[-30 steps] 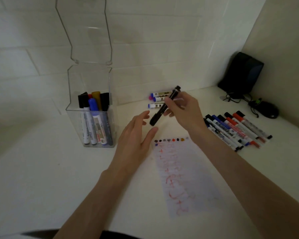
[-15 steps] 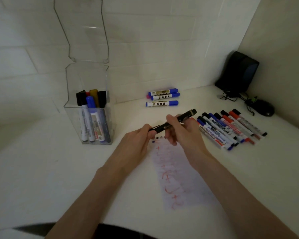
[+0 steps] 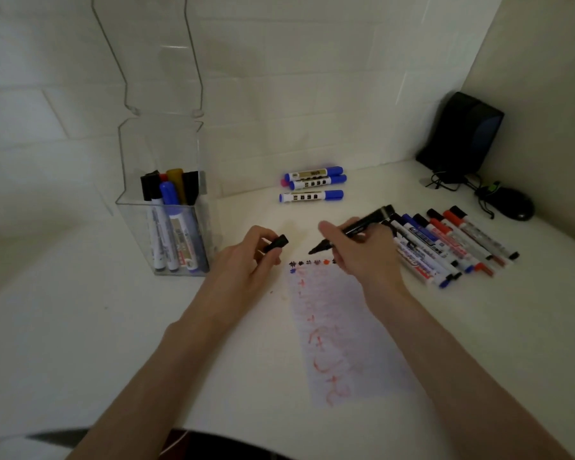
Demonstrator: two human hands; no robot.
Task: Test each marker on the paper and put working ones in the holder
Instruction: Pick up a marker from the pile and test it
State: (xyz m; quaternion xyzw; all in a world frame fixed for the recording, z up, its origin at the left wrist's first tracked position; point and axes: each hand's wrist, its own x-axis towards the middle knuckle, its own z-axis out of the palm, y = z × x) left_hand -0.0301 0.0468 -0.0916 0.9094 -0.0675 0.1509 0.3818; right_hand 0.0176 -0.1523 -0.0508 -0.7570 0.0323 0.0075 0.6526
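Spanning a tiled corner, a counter carries a clear holder of markers left of the left grip, which pinches a black cap; the right grip holds the uncapped black marker near the paper.

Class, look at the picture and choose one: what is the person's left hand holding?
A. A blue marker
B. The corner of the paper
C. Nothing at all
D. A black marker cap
D: the left hand pinches the black cap in its fingers, while the right hand holds the uncapped black marker.
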